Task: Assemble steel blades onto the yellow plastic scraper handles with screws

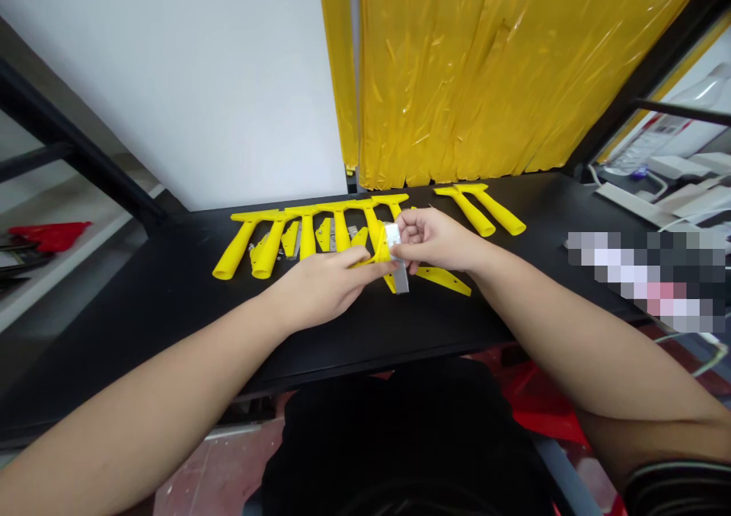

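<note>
Gripping one yellow scraper between them, the left hand and right hand close on it above the black table, the right pinching its metal blade.

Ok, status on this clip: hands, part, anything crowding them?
Left hand gripping yellow handle piece. Right hand pinching metal blade against it. Row of yellow handles just behind.

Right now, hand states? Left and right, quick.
Left hand: closed on the yellow handle piece.
Right hand: closed, pinching the small metal blade part.
</note>
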`<state>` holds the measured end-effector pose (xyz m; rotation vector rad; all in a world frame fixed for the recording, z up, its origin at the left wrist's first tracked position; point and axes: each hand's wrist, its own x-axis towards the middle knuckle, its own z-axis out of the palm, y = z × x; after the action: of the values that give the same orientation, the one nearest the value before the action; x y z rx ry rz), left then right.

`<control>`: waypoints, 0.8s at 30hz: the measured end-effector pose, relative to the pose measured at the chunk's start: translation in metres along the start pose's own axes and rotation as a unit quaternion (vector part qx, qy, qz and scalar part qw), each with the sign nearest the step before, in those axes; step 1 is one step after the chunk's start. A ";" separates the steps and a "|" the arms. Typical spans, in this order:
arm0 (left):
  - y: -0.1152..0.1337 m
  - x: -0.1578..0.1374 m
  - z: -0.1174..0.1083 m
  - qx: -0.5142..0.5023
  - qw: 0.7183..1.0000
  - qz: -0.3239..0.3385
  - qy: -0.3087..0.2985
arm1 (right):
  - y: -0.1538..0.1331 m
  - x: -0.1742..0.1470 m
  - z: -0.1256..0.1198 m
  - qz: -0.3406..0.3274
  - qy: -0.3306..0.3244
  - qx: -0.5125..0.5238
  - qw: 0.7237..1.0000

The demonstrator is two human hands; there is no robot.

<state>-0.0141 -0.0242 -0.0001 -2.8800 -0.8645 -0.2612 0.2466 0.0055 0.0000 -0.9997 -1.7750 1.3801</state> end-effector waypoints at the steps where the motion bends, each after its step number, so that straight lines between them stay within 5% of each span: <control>1: 0.000 0.000 0.000 0.000 1.000 0.002 0.002 | 0.000 0.000 0.000 -0.002 -0.005 0.000 1.000; 5: -0.001 -0.001 0.000 -0.022 1.000 0.004 0.001 | -0.004 -0.004 -0.009 0.003 -0.015 -0.014 1.000; 11: -0.004 -0.002 -0.003 -0.094 0.995 -0.003 0.011 | -0.009 -0.015 -0.067 -0.034 0.126 -0.226 0.965; 14: -0.006 -0.002 -0.004 -0.115 0.993 -0.002 0.015 | -0.008 -0.021 -0.096 0.082 0.111 -0.350 0.926; 17: -0.007 -0.003 -0.002 -0.127 0.992 0.010 0.019 | -0.003 -0.026 -0.112 0.202 0.075 -0.364 0.906; 24: -0.007 -0.003 0.003 -0.141 0.986 0.049 0.074 | 0.003 -0.035 -0.125 0.273 0.028 -0.329 0.904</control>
<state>-0.0205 -0.0192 -0.0031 -3.0957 -0.7088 -0.6259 0.3708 0.0334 0.0227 -1.9974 -2.0532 1.0172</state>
